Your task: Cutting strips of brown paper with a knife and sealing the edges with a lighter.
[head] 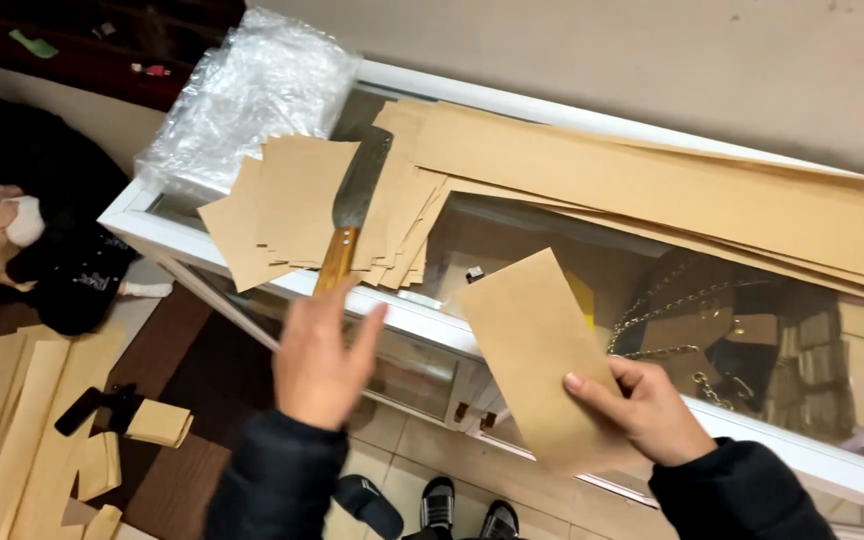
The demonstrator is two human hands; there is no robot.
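Head view: right hand [652,410] (pinching) brown sheet [537,350]

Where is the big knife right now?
The knife lies on the glass counter at upper left, its blade among cut brown paper sheets, its wooden handle just beyond the left hand.

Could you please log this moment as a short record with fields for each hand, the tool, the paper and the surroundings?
left hand: left hand, open, reaching toward the knife's wooden handle, not gripping it
right hand: right hand holds a brown paper sheet by its lower edge
tool: broad-bladed knife lying on the paper pieces
paper: stack of cut brown pieces; long brown strips
surface: glass display case with white frame
other: bubble wrap at the case's far left corner; more paper strips on the floor
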